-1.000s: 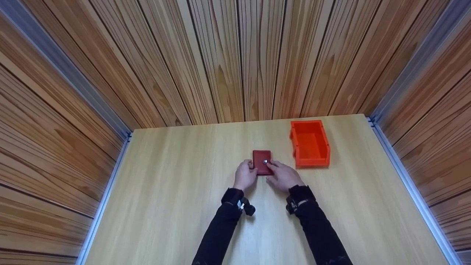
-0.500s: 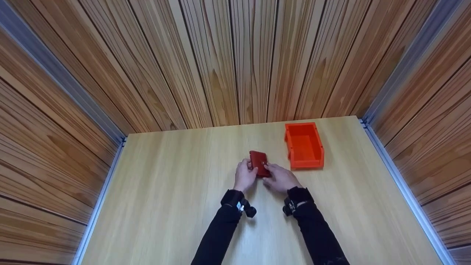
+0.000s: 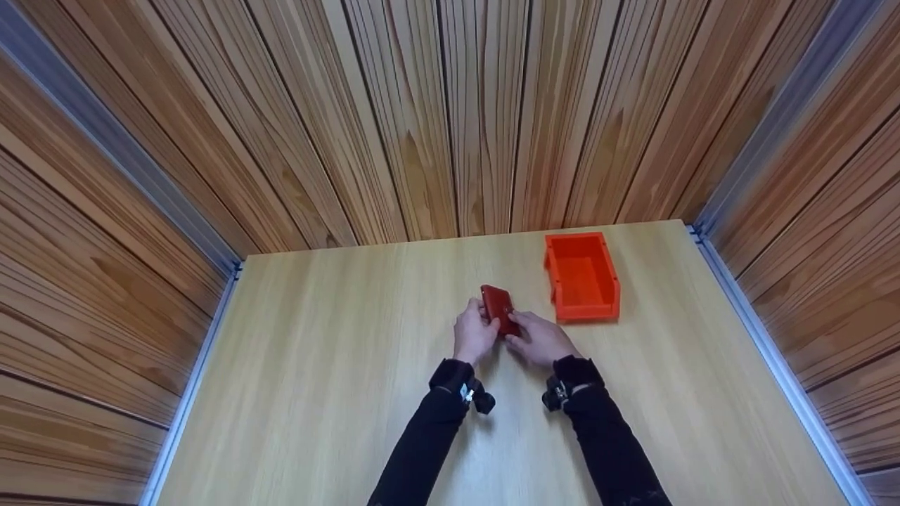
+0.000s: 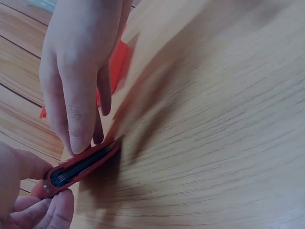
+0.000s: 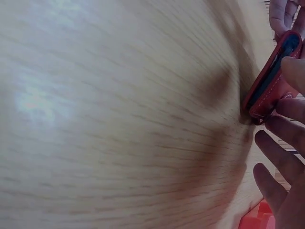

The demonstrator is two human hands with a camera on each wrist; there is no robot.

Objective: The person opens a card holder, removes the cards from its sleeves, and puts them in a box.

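Note:
A small red leather card wallet (image 3: 496, 303) is tilted up off the tabletop between both hands in the head view. My left hand (image 3: 474, 334) pinches its left side between thumb and fingers. From the right, my right hand (image 3: 544, 341) holds the other side, thumb and forefinger at the wallet, its remaining fingers spread. Seen end-on in the left wrist view, the wallet (image 4: 88, 164) is folded around a dark layered inside. White stitching runs along the wallet (image 5: 269, 95) in the right wrist view, where its lower corner is close to the table.
An orange-red plastic bin (image 3: 585, 313) stands on the light wood table (image 3: 337, 365), behind and to the right of the hands. Wood-plank walls (image 3: 422, 126) enclose the table at the back and both sides, with metal rails along the side edges.
The wallet lay face up with its snap showing a second ago; it has since been tipped up and turned so its right side drops. Both hands stayed on it, the left shifting slightly right.

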